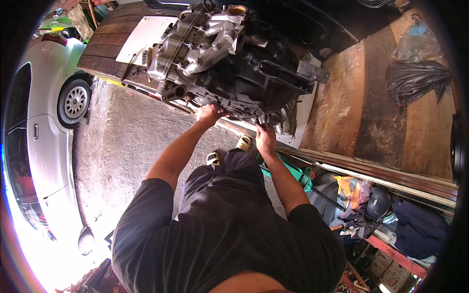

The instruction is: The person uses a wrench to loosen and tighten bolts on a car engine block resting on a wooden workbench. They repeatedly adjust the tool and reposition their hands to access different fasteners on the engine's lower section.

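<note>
1. Hard daylight from the lower left, totally blown out to white glare beside the silver car [44, 132].
2. The engine [229, 63] on the wooden desk [371, 112] is evenly lit and sharp.
3. Heavy fisheye: black corners, bent edges, a coloured fringe along the left rim.
4. The lower right clutter sits in dim shadow.

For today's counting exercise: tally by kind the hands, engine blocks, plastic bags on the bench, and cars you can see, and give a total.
Hands: 2, left hand and right hand, both on the engine
Engine block: 1
Plastic bags: 2, black bag and clear bag
Silver car: 1
Total: 6
</note>
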Motion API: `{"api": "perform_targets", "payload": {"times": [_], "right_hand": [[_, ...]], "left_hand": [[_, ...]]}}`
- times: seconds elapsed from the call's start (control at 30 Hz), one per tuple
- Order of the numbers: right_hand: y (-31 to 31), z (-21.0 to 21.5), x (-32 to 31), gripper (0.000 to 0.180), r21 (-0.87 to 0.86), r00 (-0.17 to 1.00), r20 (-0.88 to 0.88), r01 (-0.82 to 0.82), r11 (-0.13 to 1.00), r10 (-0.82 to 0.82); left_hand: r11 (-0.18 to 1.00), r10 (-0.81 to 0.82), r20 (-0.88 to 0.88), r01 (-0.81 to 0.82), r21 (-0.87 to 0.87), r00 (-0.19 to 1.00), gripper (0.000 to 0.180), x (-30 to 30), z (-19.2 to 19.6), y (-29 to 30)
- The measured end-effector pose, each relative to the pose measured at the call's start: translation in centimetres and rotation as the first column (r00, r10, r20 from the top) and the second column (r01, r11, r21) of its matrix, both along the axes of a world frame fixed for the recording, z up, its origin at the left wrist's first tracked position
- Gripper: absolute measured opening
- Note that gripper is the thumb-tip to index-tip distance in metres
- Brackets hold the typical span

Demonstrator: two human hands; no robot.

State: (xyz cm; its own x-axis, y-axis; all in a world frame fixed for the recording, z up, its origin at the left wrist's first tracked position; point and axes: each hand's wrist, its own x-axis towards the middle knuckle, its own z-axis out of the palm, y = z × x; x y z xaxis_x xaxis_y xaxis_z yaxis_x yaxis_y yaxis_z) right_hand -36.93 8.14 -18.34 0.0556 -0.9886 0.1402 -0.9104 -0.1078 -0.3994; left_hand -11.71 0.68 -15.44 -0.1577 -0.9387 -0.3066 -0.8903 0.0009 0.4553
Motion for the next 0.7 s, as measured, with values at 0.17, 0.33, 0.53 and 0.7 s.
{"api": "perform_targets", "payload": {"times": [0.17,0.33,0.53,0.7], "right_hand": [[1.7,-0.9,1.0,0.023,0.089,0.977,0.214,0.009,0.996,-0.028],[1.5,-2.8,1.0,0.02,0.105,0.942,0.31,0.103,0.989,-0.13],[-0.1,-0.7,-0.8,0.022,0.174,0.992,0.128,-0.006,0.985,-0.017],[-0.8,2.0,-2.4,0.016,0.06,0.931,0.35,-0.133,0.989,0.104]], "left_hand": [[0.998,-0.009,-0.05,0.006,-0.063,0.999,0.043,0.5,-0.6,0.0],[0.991,-0.049,-0.003,0.048,-0.126,0.999,0.043,0.5,-0.7,-0.1],[0.996,-0.052,0.009,0.053,-0.079,0.999,0.043,0.4,-0.1,-0.3],[0.997,-0.02,-0.036,0.018,-0.07,0.999,0.043,0.4,0.2,0.0]]}}
